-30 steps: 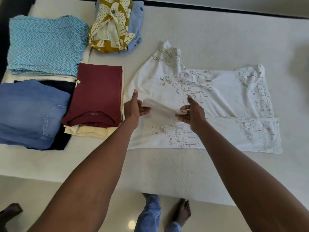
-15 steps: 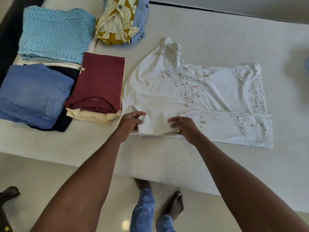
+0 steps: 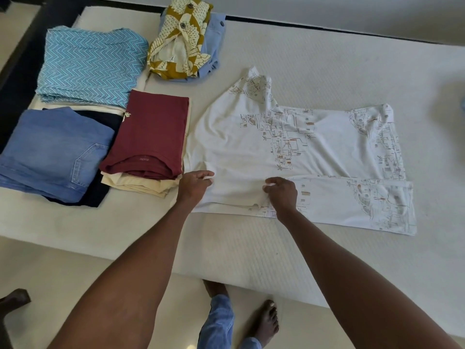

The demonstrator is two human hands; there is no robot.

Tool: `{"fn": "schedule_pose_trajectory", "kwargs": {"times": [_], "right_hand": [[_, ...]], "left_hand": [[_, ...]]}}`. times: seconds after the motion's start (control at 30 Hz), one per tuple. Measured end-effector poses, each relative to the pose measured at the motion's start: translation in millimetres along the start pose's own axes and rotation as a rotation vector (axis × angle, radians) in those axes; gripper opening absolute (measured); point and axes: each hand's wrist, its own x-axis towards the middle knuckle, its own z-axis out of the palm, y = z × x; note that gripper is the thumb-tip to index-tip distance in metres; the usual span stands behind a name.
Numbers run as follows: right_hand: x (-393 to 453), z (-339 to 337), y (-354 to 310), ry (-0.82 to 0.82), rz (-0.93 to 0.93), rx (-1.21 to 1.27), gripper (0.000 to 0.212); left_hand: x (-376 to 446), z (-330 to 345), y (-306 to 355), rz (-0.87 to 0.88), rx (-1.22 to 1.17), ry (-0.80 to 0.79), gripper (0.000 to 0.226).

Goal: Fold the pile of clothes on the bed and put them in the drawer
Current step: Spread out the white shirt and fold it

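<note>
My left hand [image 3: 195, 183] and right hand [image 3: 280, 191] each pinch the near edge of the white shirt [image 3: 251, 137], which lies flat on the bed [image 3: 327, 59]. I should pull both corners evenly so the fold stays straight and smooth.

A blue thing [image 3: 463, 103] at the right edge is cut off — unidentifiable — and the maroon shirt [image 3: 151, 133] hides most of the cream garment [image 3: 141, 183] beneath it.

Small pale mark on maroon shirt [image 3: 151, 137], too small to read.
</note>
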Motion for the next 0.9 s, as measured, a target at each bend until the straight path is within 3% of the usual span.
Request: {"fn": "schedule_pose_trajectory", "kwargs": {"times": [0.17,0.3,0.37,0.43,0.5,0.6,0.67,0.77,0.83,0.9], "right_hand": [[11.0,-1.0,5.4,0.07,-0.023,-0.024,0.043],[-0.9,-2.0,26.3,0.082,-0.418,-0.408,0.052],[1.3,-11.2,44.0,0.037,-0.504,-0.603,0.053],[6.7,-28.1,57.1,0.068,-0.356,-0.634,0.055],[10.5,-45.2,63.6,0.136,-0.234,-0.642,0.056],[13.2,-75.0,76.5,0.084,-0.257,-0.826,0.063],[21.3,-103.1,81.5,0.092,-0.15,-0.835,0.066],[33.8,-137.3,85.4,0.106,-0.192,-0.878,0.064],[38.4,-159.2,89.1,0.056,-0.22,-0.913,0.062],[45.9,-175.4,88.5,0.125,-0.181,-0.901,0.054]], "left_hand": [[7.0,11.4,-4.8,-0.011,0.149,0.032,0.036],[-10.1,23.5,-19.4,0.445,0.75,0.291,0.05],[-12.1,29.7,-24.6,0.501,0.949,0.148,0.049],[-13.9,35.1,-27.1,0.395,1.045,0.047,0.049],[-17.1,38.7,-22.9,0.386,1.066,0.113,0.049],[-28.8,55.9,-12.2,0.532,1.109,0.037,0.046],[-38.2,72.3,-2.4,0.522,1.142,-0.042,0.049],[-43.0,92.5,8.5,0.5,1.069,0.018,0.049],[-45.1,109.2,14.9,0.585,1.075,-0.025,0.046],[-41.2,124.1,24.2,0.651,1.057,-0.023,0.043]]}}
